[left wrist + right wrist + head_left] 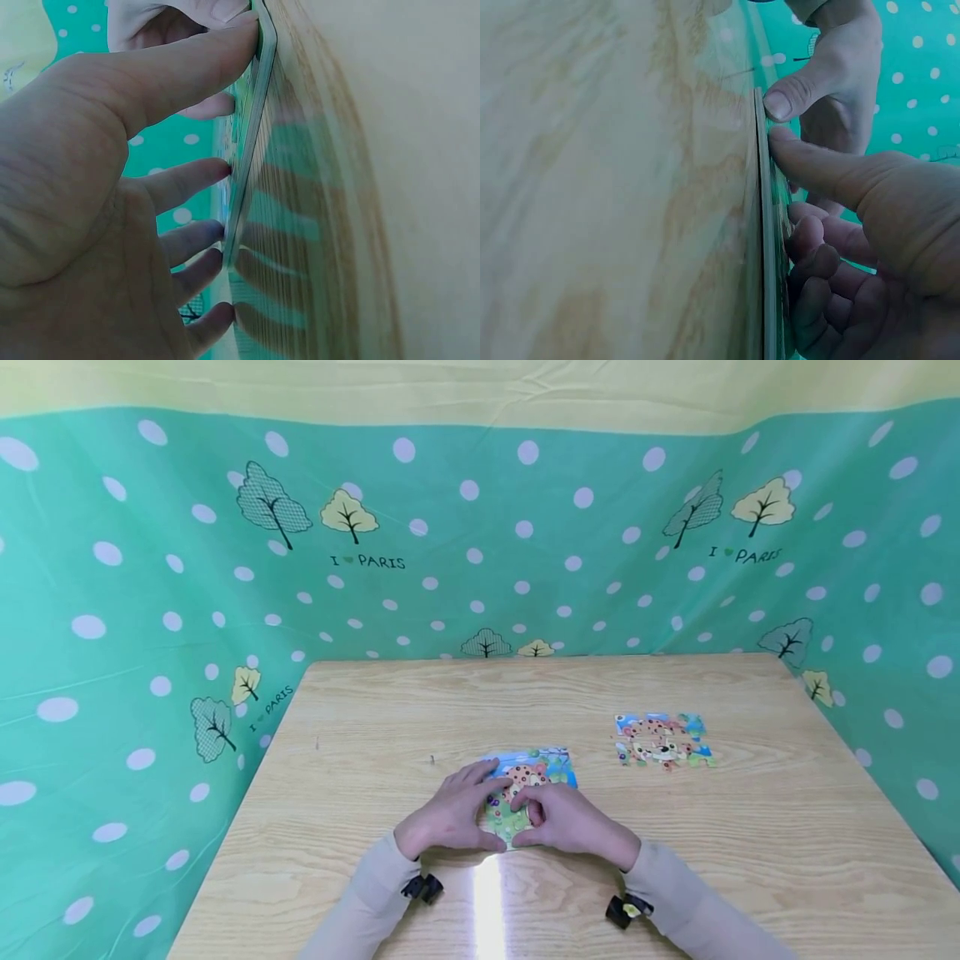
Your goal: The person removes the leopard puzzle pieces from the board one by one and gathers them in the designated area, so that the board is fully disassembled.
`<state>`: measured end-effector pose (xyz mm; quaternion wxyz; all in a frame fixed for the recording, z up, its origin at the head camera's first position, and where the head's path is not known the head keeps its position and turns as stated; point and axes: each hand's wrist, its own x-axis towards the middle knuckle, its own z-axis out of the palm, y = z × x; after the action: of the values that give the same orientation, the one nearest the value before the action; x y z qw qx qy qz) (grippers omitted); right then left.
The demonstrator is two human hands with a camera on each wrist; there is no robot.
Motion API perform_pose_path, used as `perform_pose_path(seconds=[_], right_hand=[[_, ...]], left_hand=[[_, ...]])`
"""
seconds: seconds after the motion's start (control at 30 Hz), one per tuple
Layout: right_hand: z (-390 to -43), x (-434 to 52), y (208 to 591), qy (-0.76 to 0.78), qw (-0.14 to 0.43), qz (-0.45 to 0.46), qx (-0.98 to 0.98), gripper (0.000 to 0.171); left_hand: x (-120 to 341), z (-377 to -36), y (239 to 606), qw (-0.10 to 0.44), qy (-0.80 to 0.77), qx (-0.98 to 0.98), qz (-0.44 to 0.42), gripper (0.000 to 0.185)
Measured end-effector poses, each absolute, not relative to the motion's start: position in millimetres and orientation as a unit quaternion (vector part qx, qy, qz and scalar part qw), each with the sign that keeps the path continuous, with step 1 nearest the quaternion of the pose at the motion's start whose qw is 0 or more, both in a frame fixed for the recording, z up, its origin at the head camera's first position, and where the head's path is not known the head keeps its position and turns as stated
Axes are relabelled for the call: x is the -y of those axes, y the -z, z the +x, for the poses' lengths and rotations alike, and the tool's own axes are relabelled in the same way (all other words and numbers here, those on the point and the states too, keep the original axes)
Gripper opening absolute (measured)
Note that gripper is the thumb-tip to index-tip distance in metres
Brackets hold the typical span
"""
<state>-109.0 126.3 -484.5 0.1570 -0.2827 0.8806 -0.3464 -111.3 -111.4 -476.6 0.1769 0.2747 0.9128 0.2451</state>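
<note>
A jigsaw puzzle (527, 772) with a spotted pink animal, blue sky and green ground lies flat on the table. My left hand (459, 810) spans its left side. In the left wrist view that hand's thumb (187, 71) touches the front edge, and its spread fingers reach the board's side. My right hand (566, 818) is over the lower right part. Its thumb (817, 165) presses at the front edge, close to the left thumb, while the index finger bends onto the picture. The other right fingers (817, 300) are curled under the palm. No loose piece shows in either hand.
Two rows of puzzle pieces (660, 753) lie at the right on the wooden table (390, 710), showing a similar animal. A tiny dark speck (432, 759) is left of the puzzle. A green dotted curtain (450, 543) hangs behind and beside the table.
</note>
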Motion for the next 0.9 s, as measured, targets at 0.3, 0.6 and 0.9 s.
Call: perform_pose_path(seconds=[0.3, 0.6, 0.9], right_hand=[[-109.5, -121.7, 481.7, 0.331, 0.174, -0.257, -0.891, 0.041], [-108.5, -120.3, 478.4, 0.34, 0.186, -0.227, -0.893, 0.04], [-108.7, -118.8, 478.6, 0.347, 0.184, -0.216, -0.894, 0.037]], left_hand=[[111.9, -111.2, 477.4, 0.18, -0.246, -0.913, 0.272, 0.095], [110.7, -111.4, 478.0, 0.184, -0.247, -0.912, 0.27, 0.095], [112.9, -112.6, 476.4, 0.188, -0.249, -0.908, 0.278, 0.077]])
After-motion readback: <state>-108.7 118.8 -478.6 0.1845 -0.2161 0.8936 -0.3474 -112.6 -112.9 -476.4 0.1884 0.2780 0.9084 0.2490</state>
